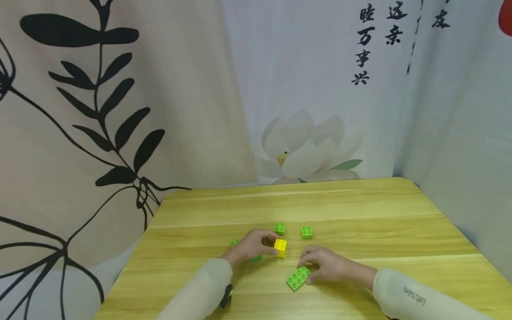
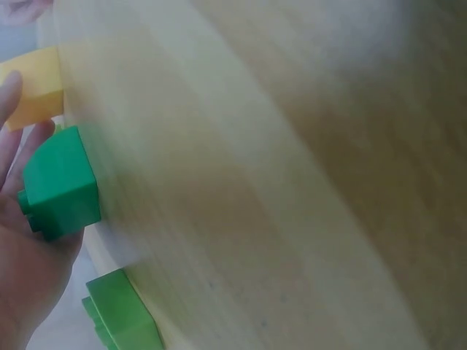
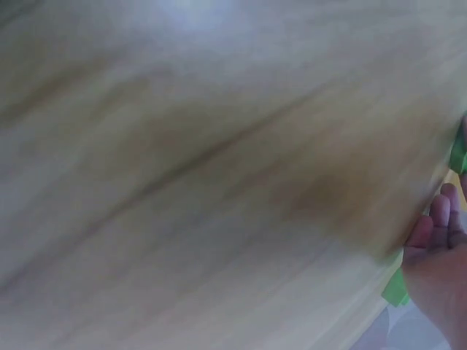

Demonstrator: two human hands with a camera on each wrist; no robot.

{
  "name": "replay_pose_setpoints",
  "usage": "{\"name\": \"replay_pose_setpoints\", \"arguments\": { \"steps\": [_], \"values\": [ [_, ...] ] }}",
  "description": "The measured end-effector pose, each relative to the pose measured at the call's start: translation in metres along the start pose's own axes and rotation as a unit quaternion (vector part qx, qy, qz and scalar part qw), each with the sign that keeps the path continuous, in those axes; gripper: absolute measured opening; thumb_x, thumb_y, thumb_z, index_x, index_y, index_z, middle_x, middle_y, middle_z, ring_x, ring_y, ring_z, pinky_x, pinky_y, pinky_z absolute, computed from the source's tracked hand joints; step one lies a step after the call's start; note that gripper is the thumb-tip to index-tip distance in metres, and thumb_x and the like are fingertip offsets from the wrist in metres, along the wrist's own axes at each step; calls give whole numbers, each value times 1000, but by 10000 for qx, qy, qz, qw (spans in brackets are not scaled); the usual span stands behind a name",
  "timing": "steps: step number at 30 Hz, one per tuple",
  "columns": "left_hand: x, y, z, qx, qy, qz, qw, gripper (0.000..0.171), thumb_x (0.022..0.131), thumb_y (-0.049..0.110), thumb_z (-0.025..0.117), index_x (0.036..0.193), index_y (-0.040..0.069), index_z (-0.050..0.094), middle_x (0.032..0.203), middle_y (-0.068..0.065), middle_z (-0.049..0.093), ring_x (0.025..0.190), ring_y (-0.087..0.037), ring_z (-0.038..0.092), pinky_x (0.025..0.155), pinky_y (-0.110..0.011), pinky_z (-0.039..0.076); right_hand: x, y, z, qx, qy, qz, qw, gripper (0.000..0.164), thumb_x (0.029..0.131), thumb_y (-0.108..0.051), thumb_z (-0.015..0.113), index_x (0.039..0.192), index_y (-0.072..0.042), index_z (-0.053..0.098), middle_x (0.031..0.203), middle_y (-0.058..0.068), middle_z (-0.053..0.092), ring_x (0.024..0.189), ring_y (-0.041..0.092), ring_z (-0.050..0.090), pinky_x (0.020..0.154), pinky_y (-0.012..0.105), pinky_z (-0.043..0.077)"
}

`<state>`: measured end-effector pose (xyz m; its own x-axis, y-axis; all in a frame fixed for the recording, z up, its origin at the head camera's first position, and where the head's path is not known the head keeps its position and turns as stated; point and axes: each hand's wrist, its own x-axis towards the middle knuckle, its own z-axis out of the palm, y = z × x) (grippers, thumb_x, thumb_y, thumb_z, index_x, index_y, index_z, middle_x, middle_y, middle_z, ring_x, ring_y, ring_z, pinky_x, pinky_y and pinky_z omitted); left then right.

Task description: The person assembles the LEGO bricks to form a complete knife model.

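My left hand point(image 1: 254, 245) pinches a yellow toy brick point(image 1: 280, 247) between thumb and fingers; the left wrist view has this yellow brick point(image 2: 36, 91) at its left edge. Beneath that hand sits a dark green brick point(image 1: 257, 258), with a curved side showing in the left wrist view point(image 2: 66, 186). My right hand point(image 1: 325, 263) holds a long light green brick point(image 1: 298, 278) with thumb and fingertips at its sides, its studs up. In the right wrist view only part of this light green brick point(image 3: 458, 153) shows, beyond the right hand point(image 3: 441, 262).
Two small light green bricks point(image 1: 280, 228) point(image 1: 307, 232) stand on the wooden table point(image 1: 367, 203) beyond the hands. Another light green brick point(image 1: 234, 242) is partly hidden behind the left wrist. Printed curtains point(image 1: 185, 87) hang behind and beside the table.
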<state>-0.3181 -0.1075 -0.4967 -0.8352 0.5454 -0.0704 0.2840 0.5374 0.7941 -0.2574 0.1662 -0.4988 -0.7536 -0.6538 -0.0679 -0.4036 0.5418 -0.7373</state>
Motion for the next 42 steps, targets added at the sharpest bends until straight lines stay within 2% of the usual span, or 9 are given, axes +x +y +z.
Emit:
{"name": "replay_pose_setpoints", "arguments": {
  "steps": [4, 9, 14, 17, 20, 26, 31, 36, 42],
  "values": [
    [2, -2, 2, 115, 98, 48, 9999, 35, 85, 26, 80, 118, 16, 70, 102, 10, 66, 100, -13, 62, 91, -35, 50, 0, 1, -1, 20, 89, -49, 9999, 34, 79, -24, 83, 112, -19, 72, 115, -10, 56, 110, 17, 53, 100, 43, 45],
    [4, -3, 5, 33, 189, -1, 9998, 28, 85, 27, 81, 110, 18, 72, 98, 11, 66, 97, -11, 62, 90, -36, 50, 0, 3, -4, 249, 134, -46, 9996, 29, 82, -26, 81, 109, -21, 71, 111, -9, 60, 103, 14, 56, 92, 32, 49],
    [3, -1, 5, -40, 224, -45, 9997, 27, 85, 27, 81, 109, 18, 72, 97, 11, 66, 95, -11, 62, 90, -36, 51, 2, 4, -8, 445, 296, -78, 9985, 34, 85, -26, 79, 115, -13, 69, 110, -5, 63, 100, 17, 59, 87, 32, 51],
    [3, 0, 6, -95, 216, -32, 9997, 26, 85, 26, 81, 108, 17, 73, 97, 10, 67, 95, -11, 63, 89, -36, 51, 4, 5, -11, 399, 537, -37, 9978, 37, 86, -27, 78, 118, -9, 68, 107, -4, 65, 99, 19, 60, 84, 32, 52],
    [4, -1, 7, -132, 212, -19, 9997, 25, 85, 26, 81, 107, 18, 73, 97, 11, 67, 95, -10, 63, 88, -35, 52, 9, 5, -14, 285, 851, 74, 9959, 37, 87, -29, 78, 119, -12, 69, 104, -4, 64, 96, 18, 59, 79, 29, 52],
    [4, -2, 8, -132, 230, -50, 9996, 25, 84, 26, 81, 107, 18, 73, 97, 10, 68, 94, -10, 64, 87, -34, 52, 18, 0, -18, 204, 1535, 65, 9879, 38, 87, -29, 78, 118, -8, 69, 100, 0, 65, 92, 19, 58, 67, 28, 52],
    [3, -1, 8, -36, 258, -79, 9996, 27, 84, 25, 81, 109, 17, 73, 97, 11, 67, 93, -9, 63, 87, -34, 52, 27, -3, -19, -67, 1889, 106, 9819, 36, 86, -30, 79, 115, -10, 70, 102, -2, 65, 94, 20, 60, 72, 29, 50],
    [2, 1, 7, 46, 284, -20, 9996, 21, 84, 23, 82, 102, 18, 73, 95, 11, 67, 91, -9, 63, 87, -34, 52, 34, -6, -18, -191, 1966, 15, 9803, 35, 86, -29, 79, 115, -10, 71, 106, -3, 66, 97, 21, 61, 81, 36, 51],
    [2, 2, 7, 30, 262, -58, 9996, 20, 84, 24, 82, 101, 19, 73, 95, 11, 68, 91, -9, 63, 87, -34, 52, 39, -7, -16, -338, 2039, 0, 9784, 37, 85, -27, 80, 116, -8, 71, 103, -3, 66, 95, 22, 61, 81, 36, 51]
  ]
}}
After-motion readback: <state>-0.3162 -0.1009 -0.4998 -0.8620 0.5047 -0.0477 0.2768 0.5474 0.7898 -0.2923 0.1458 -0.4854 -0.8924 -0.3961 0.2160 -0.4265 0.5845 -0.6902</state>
